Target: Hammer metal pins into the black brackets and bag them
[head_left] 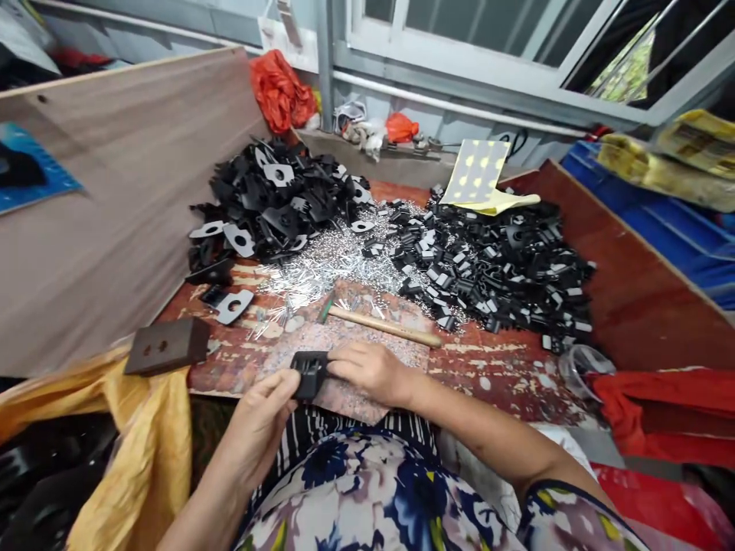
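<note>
Black part (pixel 308 373): held at near edge of counter (pixel 488 379). Left hand (pixel 267 402): fingers pinching left side of part. Right hand (pixel 370 373): fingers bent against right side of part; cannot tell whether pinching. Just beyond part: hammer (pixel 370 321), lying flat, wooden handle (pixel 396 330) toward right. Farther: loose metal pins (pixel 330 272), between pile of black brackets (pixel 287 203) at left and pile of small black clips (pixel 494 268) at right.

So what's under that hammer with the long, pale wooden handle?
Around the hammer, a pale, speckled flat sheet shows, with thin silvery pins beyond. Whatever lies directly beneath is covered.
</note>
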The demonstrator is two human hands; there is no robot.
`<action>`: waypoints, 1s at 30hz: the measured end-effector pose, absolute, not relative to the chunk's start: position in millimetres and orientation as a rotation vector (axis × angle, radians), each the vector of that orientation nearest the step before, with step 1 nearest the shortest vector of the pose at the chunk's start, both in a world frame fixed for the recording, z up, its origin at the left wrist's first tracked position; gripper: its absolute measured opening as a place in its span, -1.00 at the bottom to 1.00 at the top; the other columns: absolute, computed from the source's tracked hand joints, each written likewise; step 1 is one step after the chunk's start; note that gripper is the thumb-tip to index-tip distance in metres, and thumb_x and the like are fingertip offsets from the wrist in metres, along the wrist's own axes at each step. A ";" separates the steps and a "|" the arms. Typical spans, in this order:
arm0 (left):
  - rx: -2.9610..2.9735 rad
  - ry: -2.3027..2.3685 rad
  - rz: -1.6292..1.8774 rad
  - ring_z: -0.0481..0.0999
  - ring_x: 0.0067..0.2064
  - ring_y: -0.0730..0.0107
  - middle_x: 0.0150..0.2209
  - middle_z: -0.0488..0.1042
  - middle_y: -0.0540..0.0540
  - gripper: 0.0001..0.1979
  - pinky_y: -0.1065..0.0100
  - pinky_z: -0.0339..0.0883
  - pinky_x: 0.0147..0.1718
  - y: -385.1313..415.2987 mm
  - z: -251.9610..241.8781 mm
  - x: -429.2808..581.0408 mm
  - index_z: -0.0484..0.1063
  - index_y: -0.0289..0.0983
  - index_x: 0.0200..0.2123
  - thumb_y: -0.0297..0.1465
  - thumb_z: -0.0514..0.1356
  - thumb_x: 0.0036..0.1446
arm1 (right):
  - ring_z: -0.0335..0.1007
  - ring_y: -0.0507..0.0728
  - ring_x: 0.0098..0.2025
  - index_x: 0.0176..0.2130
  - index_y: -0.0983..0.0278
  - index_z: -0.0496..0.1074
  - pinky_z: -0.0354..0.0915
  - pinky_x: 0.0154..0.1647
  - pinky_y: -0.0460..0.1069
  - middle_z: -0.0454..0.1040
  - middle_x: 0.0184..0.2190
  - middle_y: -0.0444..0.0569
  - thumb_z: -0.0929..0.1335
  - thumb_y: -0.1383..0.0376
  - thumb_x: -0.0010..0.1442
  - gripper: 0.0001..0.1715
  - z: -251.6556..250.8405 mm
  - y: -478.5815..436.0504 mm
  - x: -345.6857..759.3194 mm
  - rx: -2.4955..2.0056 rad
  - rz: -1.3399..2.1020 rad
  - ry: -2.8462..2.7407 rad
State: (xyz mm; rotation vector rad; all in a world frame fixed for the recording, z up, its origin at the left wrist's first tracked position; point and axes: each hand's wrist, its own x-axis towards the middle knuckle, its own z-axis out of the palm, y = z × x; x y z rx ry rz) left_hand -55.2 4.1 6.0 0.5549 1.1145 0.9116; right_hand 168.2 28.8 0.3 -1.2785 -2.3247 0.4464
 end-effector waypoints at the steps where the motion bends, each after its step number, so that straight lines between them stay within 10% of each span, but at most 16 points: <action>1: 0.587 1.114 0.887 0.56 -0.28 0.22 -0.36 0.61 -0.11 -0.60 0.31 0.46 -0.26 3.8 4.2 -49.3 0.62 -0.28 -0.38 -0.10 0.54 -0.18 | 0.54 0.02 -0.10 -0.14 0.05 0.60 0.43 0.01 -0.08 0.66 -0.12 -0.24 0.28 0.22 0.40 -0.72 1.2 30.9 187.0 -1.344 0.416 -2.293; 7: 0.679 1.120 0.910 0.47 -0.21 0.32 -0.22 0.55 -0.07 -0.61 0.41 0.39 -0.19 3.9 -13.6 -33.4 0.65 -0.24 -0.34 -0.06 0.51 -0.09 | 0.54 0.27 -0.05 0.10 0.38 0.49 0.36 0.01 0.15 0.61 -0.10 0.23 0.21 0.30 0.43 -0.60 14.4 87.0 289.9 -2.037 0.130 -1.865; 13: 0.735 1.215 0.897 0.43 0.04 0.20 0.00 0.51 -0.10 -0.60 0.44 0.33 -0.07 0.3 -21.4 -29.8 0.61 -0.26 -0.49 -0.04 0.53 -0.17 | 0.49 0.20 -0.04 0.12 0.23 0.51 0.30 -0.01 0.01 0.56 -0.05 0.07 0.38 0.37 0.26 -0.56 -3.7 120.4 300.1 -2.024 0.161 -1.920; 30: 0.529 1.185 0.957 0.50 -0.33 0.38 -0.26 0.62 -0.10 -0.61 0.43 0.43 -0.33 -0.9 -3.6 -53.6 0.67 -0.28 -0.27 -0.20 0.56 -0.15 | 0.41 0.18 -0.04 0.00 0.27 0.48 0.38 0.00 0.08 0.49 -0.11 0.07 0.19 0.55 0.28 -0.56 -25.5 -7.1 217.1 -1.392 0.408 -2.150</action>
